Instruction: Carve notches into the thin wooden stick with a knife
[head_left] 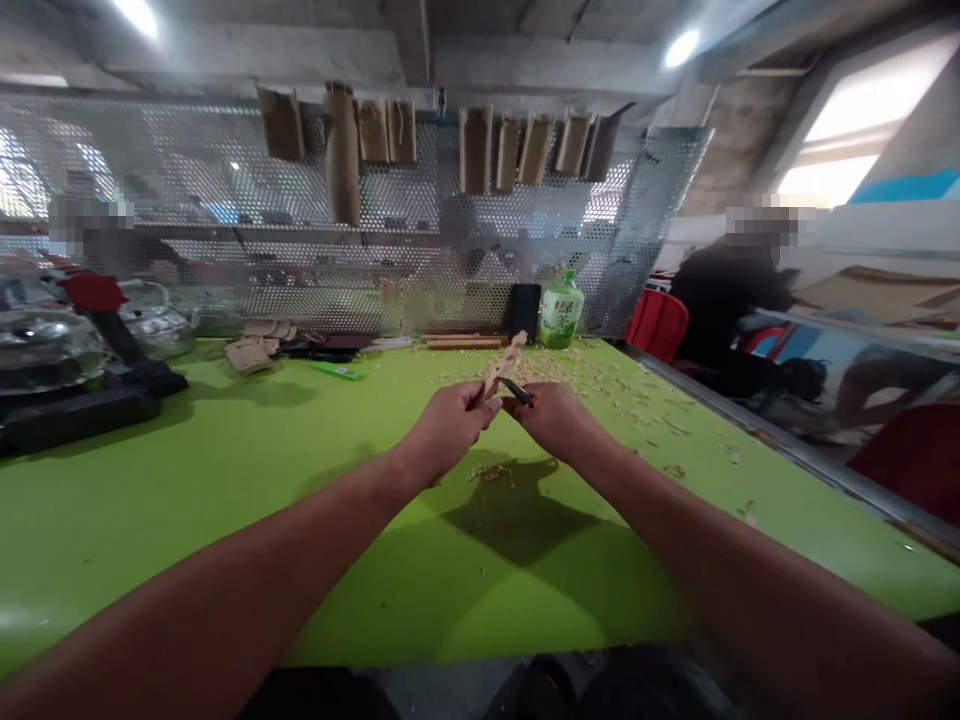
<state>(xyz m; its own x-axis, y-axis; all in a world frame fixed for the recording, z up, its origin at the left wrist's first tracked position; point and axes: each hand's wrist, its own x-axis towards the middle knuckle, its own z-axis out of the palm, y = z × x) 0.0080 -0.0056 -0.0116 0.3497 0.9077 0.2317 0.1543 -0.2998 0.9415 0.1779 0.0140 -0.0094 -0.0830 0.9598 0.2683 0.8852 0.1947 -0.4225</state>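
In the head view my left hand (448,425) is wrapped round a slim piece of pale wood (507,365), which slants up and to the right from my fist. My right hand (553,415) is closed on a carving knife (517,391) with a dark blade and a bit of red at the grip. The blade lies against or very close to the wood; contact is hard to tell. Both thumbs nearly meet just under the blade. On the green table (360,570) beneath my hands sits a small heap of wood shavings (491,471).
More shavings (645,400) are scattered to the right. A green tea bottle (561,312) and a black box (524,313) stand against the perforated metal screen (300,260). A green cutter (337,371) lies left of centre, a red-and-black power tool (112,320) further left. Another person (727,290) sits at right.
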